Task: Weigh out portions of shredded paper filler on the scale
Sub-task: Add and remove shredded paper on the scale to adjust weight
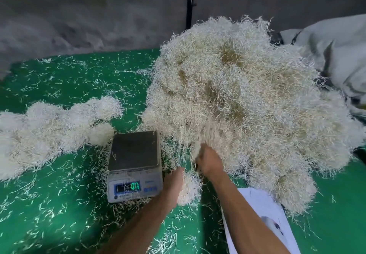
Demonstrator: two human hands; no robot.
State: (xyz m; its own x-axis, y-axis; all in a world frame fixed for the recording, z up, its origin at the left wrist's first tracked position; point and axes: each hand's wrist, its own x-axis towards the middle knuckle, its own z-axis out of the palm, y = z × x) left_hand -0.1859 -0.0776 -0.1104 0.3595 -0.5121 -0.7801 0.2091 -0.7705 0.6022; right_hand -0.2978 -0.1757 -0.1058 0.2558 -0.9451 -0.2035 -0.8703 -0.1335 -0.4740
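Note:
A grey digital scale sits on the green floor, its dark pan bare except for a strand or two, its display lit green. To its right rises a big heap of cream shredded paper. My right hand digs into the heap's near edge, fingers buried in shreds and gripping them. My left hand holds a small clump of shredded paper just right of the scale's front.
A row of smaller paper piles lies left of the scale. Loose shreds litter the green floor. A white sheet lies at lower right, a grey sack at far right, a grey wall behind.

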